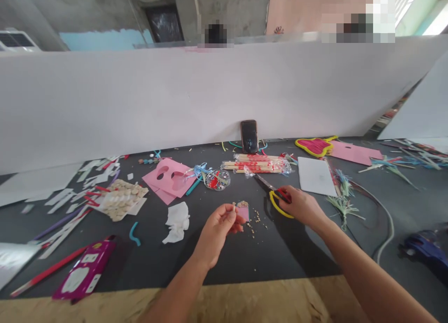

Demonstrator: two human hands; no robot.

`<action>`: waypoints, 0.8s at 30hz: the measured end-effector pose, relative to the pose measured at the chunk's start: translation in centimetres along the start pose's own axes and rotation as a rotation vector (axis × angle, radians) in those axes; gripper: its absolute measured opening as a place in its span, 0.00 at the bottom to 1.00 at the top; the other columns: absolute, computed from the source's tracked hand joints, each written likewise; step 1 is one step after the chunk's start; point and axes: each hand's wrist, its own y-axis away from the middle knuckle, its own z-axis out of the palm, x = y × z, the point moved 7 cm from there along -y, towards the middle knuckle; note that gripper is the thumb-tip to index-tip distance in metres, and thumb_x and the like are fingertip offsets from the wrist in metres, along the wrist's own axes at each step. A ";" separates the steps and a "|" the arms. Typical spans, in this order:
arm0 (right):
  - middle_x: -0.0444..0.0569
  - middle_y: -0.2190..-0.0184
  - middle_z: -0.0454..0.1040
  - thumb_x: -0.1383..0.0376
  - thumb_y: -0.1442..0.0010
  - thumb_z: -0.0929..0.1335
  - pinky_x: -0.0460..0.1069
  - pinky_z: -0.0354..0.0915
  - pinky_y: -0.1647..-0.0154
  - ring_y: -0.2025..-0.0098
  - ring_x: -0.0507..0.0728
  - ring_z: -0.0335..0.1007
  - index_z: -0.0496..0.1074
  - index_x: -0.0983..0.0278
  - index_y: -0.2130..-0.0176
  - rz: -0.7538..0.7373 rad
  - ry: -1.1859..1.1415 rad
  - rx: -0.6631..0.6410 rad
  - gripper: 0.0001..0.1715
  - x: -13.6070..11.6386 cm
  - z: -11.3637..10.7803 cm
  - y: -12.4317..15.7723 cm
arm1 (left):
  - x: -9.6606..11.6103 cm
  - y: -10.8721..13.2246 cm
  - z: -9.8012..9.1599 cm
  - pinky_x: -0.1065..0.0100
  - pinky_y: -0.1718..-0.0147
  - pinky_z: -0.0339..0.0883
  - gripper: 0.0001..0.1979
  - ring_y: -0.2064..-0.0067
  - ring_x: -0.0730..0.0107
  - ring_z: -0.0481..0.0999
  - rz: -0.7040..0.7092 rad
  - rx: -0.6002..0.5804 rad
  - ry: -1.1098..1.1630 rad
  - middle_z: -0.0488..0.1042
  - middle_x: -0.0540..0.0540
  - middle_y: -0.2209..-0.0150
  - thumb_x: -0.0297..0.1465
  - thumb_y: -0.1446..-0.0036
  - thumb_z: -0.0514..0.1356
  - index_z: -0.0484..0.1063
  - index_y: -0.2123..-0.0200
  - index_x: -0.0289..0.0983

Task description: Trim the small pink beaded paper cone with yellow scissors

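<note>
My left hand (224,222) is closed in a pinch, with the tip of a small pale stick piece (234,207) showing between thumb and forefinger. Just behind those fingers lies a small pink card (244,213) with tiny beige bits on its upper part. More loose beige bits (257,216) are scattered to its right on the dark tabletop. My right hand (299,205) grips scissors (280,206) with yellow and red handles, resting low at the table. Their blades point up and left towards bundled wooden sticks (259,164) in clear, red-marked wrapping.
A phone (249,136) leans against the white partition (175,94). Pink cut card (171,178), crumpled tissue (177,222) and a purple box (84,271) lie to the left. On the right are a white pad (317,176), straw-like tufts (345,206) and a cable (388,220).
</note>
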 end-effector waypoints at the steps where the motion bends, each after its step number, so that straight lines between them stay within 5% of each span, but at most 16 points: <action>1: 0.51 0.68 0.74 0.58 0.48 0.66 0.51 0.62 0.67 0.68 0.59 0.70 0.70 0.63 0.55 0.027 -0.071 -0.001 0.20 0.5 -0.4 0.0 | 0.3 -0.1 0.1 0.72 0.67 0.63 0.13 0.69 0.75 0.71 0.025 0.001 -0.010 0.74 0.47 0.67 0.40 0.43 0.58 0.69 0.65 0.35; 6: 0.52 0.67 0.73 0.48 0.41 0.57 0.47 0.58 0.80 0.76 0.52 0.65 0.61 0.65 0.46 0.069 -0.461 -0.055 0.32 1.1 -1.9 1.0 | 1.4 -0.9 0.5 0.75 0.65 0.63 0.11 0.68 0.77 0.69 0.112 0.048 0.000 0.72 0.50 0.71 0.37 0.46 0.62 0.73 0.67 0.34; 11: 0.46 0.64 0.68 0.45 0.50 0.67 0.46 0.59 0.78 0.73 0.51 0.62 0.53 0.56 0.40 -0.092 -0.840 -0.124 0.43 -2.8 -1.8 2.5 | 0.7 -1.8 0.8 0.75 0.66 0.64 0.11 0.70 0.77 0.70 0.125 0.063 0.063 0.73 0.50 0.73 0.36 0.48 0.64 0.75 0.66 0.34; 13: 0.43 0.67 0.66 0.49 0.52 0.70 0.47 0.62 0.74 0.72 0.51 0.62 0.57 0.56 0.43 -0.182 -0.762 -0.085 0.41 -4.6 -1.5 2.9 | 0.3 -1.9 0.6 0.74 0.65 0.65 0.10 0.69 0.76 0.70 0.148 0.072 0.081 0.73 0.49 0.72 0.36 0.48 0.63 0.74 0.67 0.34; 17: 0.47 0.66 0.68 0.55 0.47 0.69 0.48 0.62 0.71 0.71 0.53 0.64 0.66 0.60 0.55 -0.311 -0.241 0.144 0.21 -6.9 -1.2 3.7 | 0.1 -1.8 -0.5 0.73 0.63 0.65 0.10 0.67 0.74 0.71 0.215 0.138 0.024 0.74 0.49 0.71 0.37 0.44 0.60 0.73 0.67 0.35; 20: 0.51 0.61 0.69 0.54 0.44 0.67 0.49 0.64 0.68 0.66 0.55 0.68 0.65 0.60 0.55 -0.485 -0.056 0.097 0.20 -8.4 0.2 4.8 | 0.5 -1.5 -1.2 0.73 0.63 0.65 0.11 0.67 0.72 0.72 0.261 0.194 -0.103 0.74 0.49 0.72 0.38 0.42 0.58 0.72 0.65 0.36; 24: 0.53 0.60 0.70 0.52 0.47 0.68 0.51 0.66 0.65 0.62 0.58 0.69 0.65 0.60 0.54 -0.542 0.047 0.033 0.24 -8.9 1.3 5.7 | 0.6 -1.1 -1.1 0.72 0.65 0.65 0.11 0.67 0.70 0.73 0.265 0.186 -0.197 0.75 0.49 0.71 0.39 0.43 0.59 0.71 0.65 0.36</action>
